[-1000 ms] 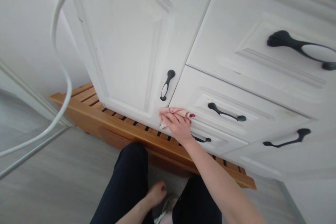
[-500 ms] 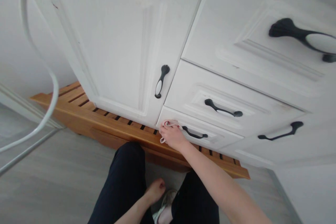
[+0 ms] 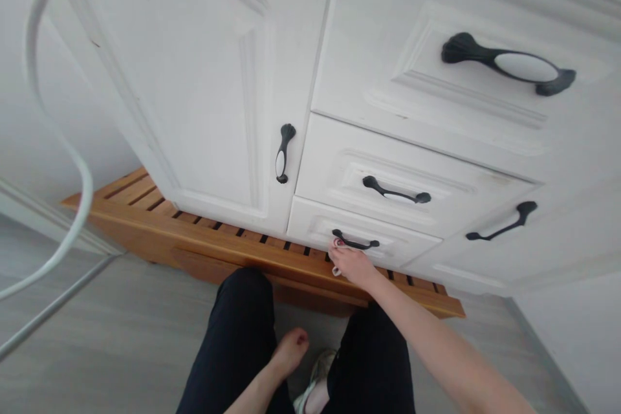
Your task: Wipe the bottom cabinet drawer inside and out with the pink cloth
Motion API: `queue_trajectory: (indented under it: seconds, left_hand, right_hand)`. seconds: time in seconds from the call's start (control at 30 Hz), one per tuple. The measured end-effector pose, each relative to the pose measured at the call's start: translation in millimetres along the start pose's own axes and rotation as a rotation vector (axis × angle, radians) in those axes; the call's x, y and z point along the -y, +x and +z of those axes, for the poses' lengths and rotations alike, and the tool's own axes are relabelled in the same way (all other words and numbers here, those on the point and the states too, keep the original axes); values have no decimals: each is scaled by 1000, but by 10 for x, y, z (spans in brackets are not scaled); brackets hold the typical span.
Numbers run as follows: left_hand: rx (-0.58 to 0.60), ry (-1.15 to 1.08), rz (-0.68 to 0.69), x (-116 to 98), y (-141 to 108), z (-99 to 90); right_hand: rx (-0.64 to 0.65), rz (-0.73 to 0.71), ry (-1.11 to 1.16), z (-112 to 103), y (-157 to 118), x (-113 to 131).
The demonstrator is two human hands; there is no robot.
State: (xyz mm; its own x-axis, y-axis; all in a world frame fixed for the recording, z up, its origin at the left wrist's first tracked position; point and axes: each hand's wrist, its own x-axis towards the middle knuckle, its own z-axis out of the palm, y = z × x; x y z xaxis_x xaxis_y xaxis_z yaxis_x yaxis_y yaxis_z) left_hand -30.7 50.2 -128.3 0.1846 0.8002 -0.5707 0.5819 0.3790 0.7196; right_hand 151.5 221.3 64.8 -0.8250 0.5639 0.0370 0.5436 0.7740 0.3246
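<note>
Crumpled cloth (image 3: pixel 339 242) being gripped, lower centre.
By a curved black drawer handle (image 3: pixel 358 246), it is being pinched in the right hand (image 3: pixel 353 266); the left hand (image 3: pixel 292 347) is being held curled closed.

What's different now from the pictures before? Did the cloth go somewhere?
Yes! The right hand moved the cloth down and to the right, from below the door handle to the bottom drawer handle. It didn't let go. The left hand stayed curled between the knees, and the cabinet door stayed shut.

Head view, facing down, cabinet fronts near
</note>
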Motion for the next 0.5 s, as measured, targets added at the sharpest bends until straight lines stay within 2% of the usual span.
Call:
queue_trajectory:
  seconds: [0.17,0.27,0.43,0.5]
  left_hand:
    - [36,16,-30,12,84,76]
    - [64,47,-47,46,116,100]
    - [82,80,-71,93,188,124]
    - [85,93,-87,105,223,151]
  right_hand:
    - [52,60,-31,-1,-701,-310]
    - [51,112,-42,-95,-1020,-479]
    - [25,208,-50,-368,-1296,-697]
    - [-63,293,-78,-419,-1355,-753]
